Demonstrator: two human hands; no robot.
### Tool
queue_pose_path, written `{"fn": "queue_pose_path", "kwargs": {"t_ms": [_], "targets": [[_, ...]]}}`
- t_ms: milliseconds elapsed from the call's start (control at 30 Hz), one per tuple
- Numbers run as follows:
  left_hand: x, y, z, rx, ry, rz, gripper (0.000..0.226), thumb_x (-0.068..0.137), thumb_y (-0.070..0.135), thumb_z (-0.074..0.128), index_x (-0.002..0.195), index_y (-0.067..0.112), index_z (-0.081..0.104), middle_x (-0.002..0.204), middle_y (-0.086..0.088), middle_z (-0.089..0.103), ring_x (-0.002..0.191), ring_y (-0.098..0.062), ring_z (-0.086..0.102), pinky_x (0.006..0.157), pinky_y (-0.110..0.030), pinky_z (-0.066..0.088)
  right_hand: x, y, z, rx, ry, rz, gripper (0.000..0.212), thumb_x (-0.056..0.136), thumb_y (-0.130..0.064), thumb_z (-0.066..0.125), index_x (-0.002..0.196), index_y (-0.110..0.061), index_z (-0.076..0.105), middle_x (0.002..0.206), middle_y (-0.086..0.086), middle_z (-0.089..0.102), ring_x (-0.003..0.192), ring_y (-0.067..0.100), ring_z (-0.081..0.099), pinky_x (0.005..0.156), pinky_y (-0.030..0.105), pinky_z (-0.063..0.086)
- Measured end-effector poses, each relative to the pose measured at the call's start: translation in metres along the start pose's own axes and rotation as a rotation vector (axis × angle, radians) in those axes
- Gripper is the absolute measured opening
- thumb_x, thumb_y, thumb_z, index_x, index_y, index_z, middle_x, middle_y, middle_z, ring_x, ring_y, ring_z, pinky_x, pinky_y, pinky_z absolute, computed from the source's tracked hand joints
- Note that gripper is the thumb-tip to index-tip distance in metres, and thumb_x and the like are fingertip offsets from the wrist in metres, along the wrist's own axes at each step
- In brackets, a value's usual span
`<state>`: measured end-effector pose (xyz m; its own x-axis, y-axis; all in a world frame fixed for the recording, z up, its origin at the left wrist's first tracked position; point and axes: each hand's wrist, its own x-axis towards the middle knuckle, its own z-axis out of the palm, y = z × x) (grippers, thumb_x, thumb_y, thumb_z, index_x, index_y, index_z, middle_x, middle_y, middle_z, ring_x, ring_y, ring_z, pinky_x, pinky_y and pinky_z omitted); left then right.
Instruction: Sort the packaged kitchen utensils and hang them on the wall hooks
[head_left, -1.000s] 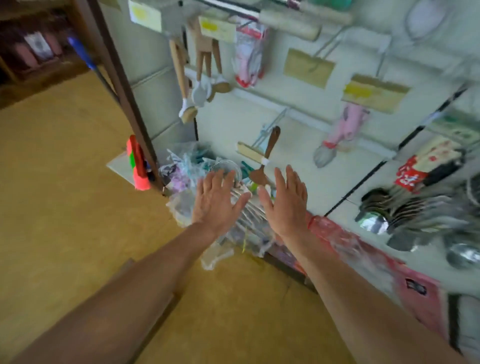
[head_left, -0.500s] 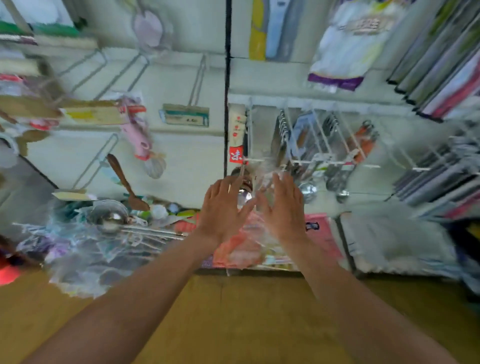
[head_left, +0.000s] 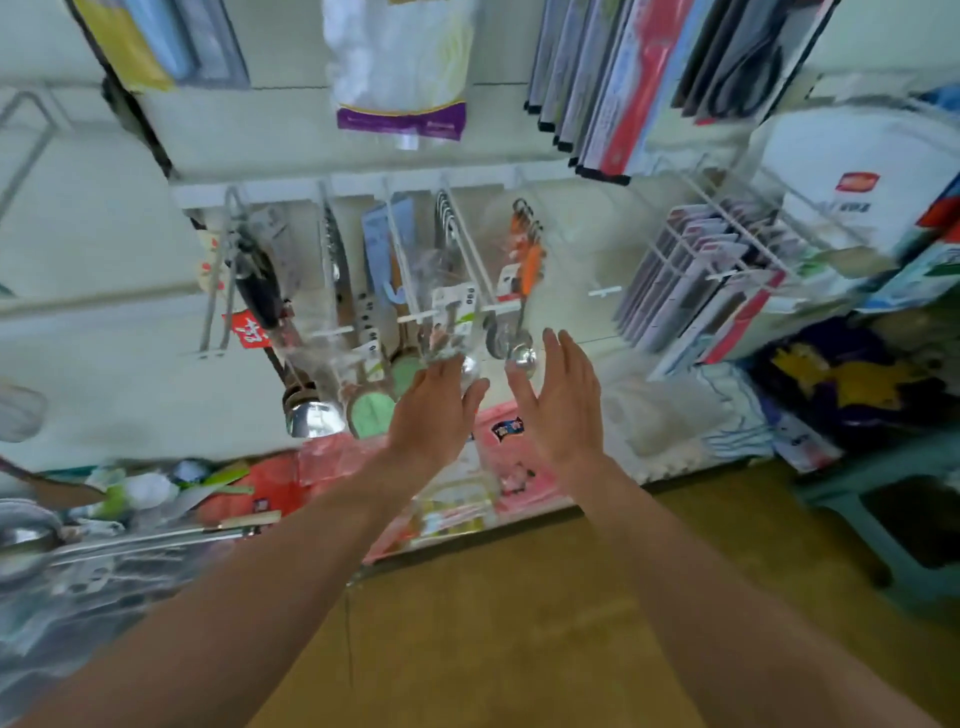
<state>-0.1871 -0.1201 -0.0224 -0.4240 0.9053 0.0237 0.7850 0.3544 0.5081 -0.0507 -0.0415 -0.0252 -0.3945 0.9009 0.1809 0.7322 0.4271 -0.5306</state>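
I look at a white wall panel (head_left: 104, 234) above a yellow floor (head_left: 519, 649). At frame centre, wall hooks (head_left: 467, 244) carry packaged utensils: a ladle (head_left: 311, 418), green spatulas (head_left: 371, 413) and orange-handled scoops (head_left: 530, 265). A heap of packed utensils (head_left: 119, 551) lies lower left. My hands are apart. The right hand (head_left: 563, 400) is flat and free. The left hand (head_left: 434, 410) touches a clear packet (head_left: 449, 322) on a hook, but I cannot tell whether it grips it.

You have a free gap between the orange-handled scoops (head_left: 530, 265) and the carded packs (head_left: 691, 275); leftward, hanging ladles (head_left: 311, 418) crowd the hooks (head_left: 467, 249).
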Motion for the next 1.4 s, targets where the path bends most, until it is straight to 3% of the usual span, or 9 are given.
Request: {"fn": "queue_pose_path", "kwargs": {"t_ms": [233,400,500,567,633,833,1133,1267,1400], "targets": [[0.100,0.023,0.039,-0.125,0.008,-0.218,0.048,0.098,0.042,0.048,0.130,0.006,0.055,0.121,-0.016,0.064,0.117,-0.033,0.055,0.097,-0.039,0.044,0.084,0.028,0.005,0.122,0.019,0.043,0.055,0.103,-0.038,0.046,0.142,0.000,0.041,0.142,0.020,0.048,0.131,0.035,0.045,0.105,0.041,0.038],[0.151,0.018,0.062,-0.349,-0.074,-0.400,0.044,0.088,0.048,0.064,0.121,0.019,0.057,0.122,0.000,0.061,0.113,-0.019,0.057,0.091,-0.018,0.038,0.149,0.039,0.025,0.438,-0.014,0.166,0.060,0.100,-0.043,0.050,0.150,-0.014,0.035,0.153,0.002,0.040,0.136,0.017,0.042,0.079,-0.015,0.014],[0.165,0.027,0.070,-0.580,-0.100,-0.364,0.036,0.088,0.021,0.072,0.118,0.006,0.059,0.101,-0.001,0.059,0.079,-0.009,0.056,0.063,-0.004,0.043,0.170,0.039,0.043,0.560,-0.054,0.152,0.061,0.097,-0.051,0.052,0.148,-0.020,0.039,0.146,0.001,0.049,0.133,0.013,0.046,0.101,0.002,0.024],[0.171,0.031,0.075,-0.782,-0.102,-0.351,0.039,0.083,-0.004,0.071,0.120,-0.006,0.059,0.094,-0.006,0.061,0.076,-0.013,0.059,0.052,-0.006,0.045,0.180,0.045,0.055,0.655,0.080,0.099,0.046,0.093,-0.047,0.061,0.123,-0.013,0.057,0.113,0.002,0.067,0.104,0.007,0.064,0.089,0.012,0.045],[0.175,0.032,0.081,-0.893,-0.076,-0.348,0.042,0.077,-0.013,0.070,0.118,-0.009,0.059,0.094,-0.009,0.063,0.081,-0.018,0.062,0.053,-0.012,0.049,0.184,0.047,0.058,0.619,0.125,0.055,0.033,0.093,-0.041,0.064,0.106,-0.011,0.062,0.091,-0.004,0.067,0.082,-0.005,0.064,0.072,0.006,0.045],[0.182,0.032,0.094,-1.003,-0.089,-0.261,0.030,0.078,-0.017,0.066,0.084,0.011,0.060,0.081,-0.002,0.063,0.069,-0.007,0.066,0.071,-0.026,0.056,0.185,0.052,0.062,0.649,0.107,0.085,0.032,0.089,-0.047,0.066,0.107,-0.021,0.062,0.099,-0.001,0.069,0.089,0.011,0.069,0.078,0.030,0.060],[0.158,0.033,0.095,-1.078,-0.133,-0.274,0.031,0.077,-0.018,0.066,0.107,-0.012,0.062,0.096,-0.021,0.067,0.074,-0.018,0.069,0.069,-0.025,0.059,0.160,0.053,0.046,0.733,0.122,0.137,0.038,0.075,-0.041,0.073,0.103,-0.017,0.064,0.093,-0.003,0.071,0.087,0.015,0.070,0.078,0.040,0.061],[0.136,0.035,0.088,-1.046,-0.226,-0.239,0.038,0.068,-0.004,0.077,0.104,-0.011,0.064,0.099,-0.026,0.069,0.092,-0.041,0.068,0.087,-0.048,0.056,0.138,0.051,0.029,0.656,0.102,0.144,0.028,0.082,-0.035,0.072,0.106,-0.021,0.066,0.087,-0.012,0.070,0.079,-0.003,0.067,0.074,0.019,0.056],[0.110,0.041,0.083,-1.044,-0.273,-0.183,0.022,0.075,-0.019,0.067,0.091,-0.003,0.063,0.067,0.001,0.070,0.062,-0.010,0.067,0.057,-0.023,0.053,0.110,0.050,0.013,0.554,0.127,0.137,0.021,0.087,-0.032,0.069,0.101,-0.016,0.067,0.084,-0.013,0.066,0.072,-0.008,0.058,0.059,0.002,0.037]]}}
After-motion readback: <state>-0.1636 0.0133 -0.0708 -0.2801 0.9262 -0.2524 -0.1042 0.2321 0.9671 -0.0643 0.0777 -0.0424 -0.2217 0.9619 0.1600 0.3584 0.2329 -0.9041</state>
